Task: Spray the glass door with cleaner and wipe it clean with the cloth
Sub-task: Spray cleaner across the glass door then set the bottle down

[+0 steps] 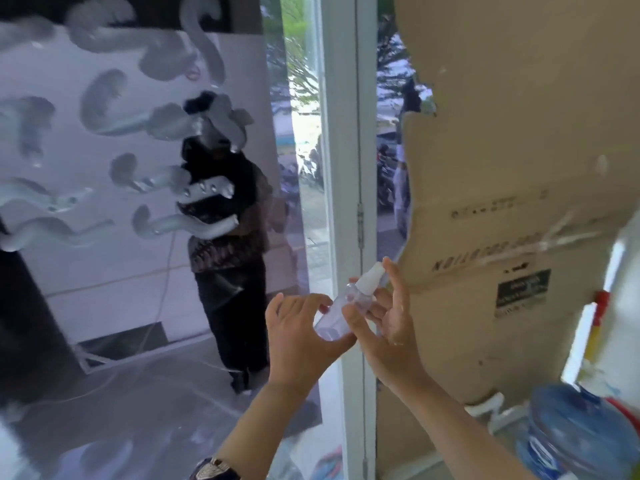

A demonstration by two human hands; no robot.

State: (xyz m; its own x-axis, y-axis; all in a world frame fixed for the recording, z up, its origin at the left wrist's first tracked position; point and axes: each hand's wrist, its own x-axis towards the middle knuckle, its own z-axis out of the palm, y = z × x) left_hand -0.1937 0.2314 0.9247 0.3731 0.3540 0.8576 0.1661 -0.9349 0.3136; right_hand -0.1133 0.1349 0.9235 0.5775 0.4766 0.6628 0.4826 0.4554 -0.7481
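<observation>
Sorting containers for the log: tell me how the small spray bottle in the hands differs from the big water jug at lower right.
The spray bottle is slim, colourless and white-capped; the water jug is broad and blue-tinted. The spray bottle is tilted, held between the left hand and right hand; the water jug is untouched. Both are see-through.

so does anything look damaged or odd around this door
Yes. The brown cardboard sheet covering the pane right of the white door frame has a ragged, torn left edge, leaving a gap to the street. The glass door carries grey smeared streaks across its upper half.
</observation>
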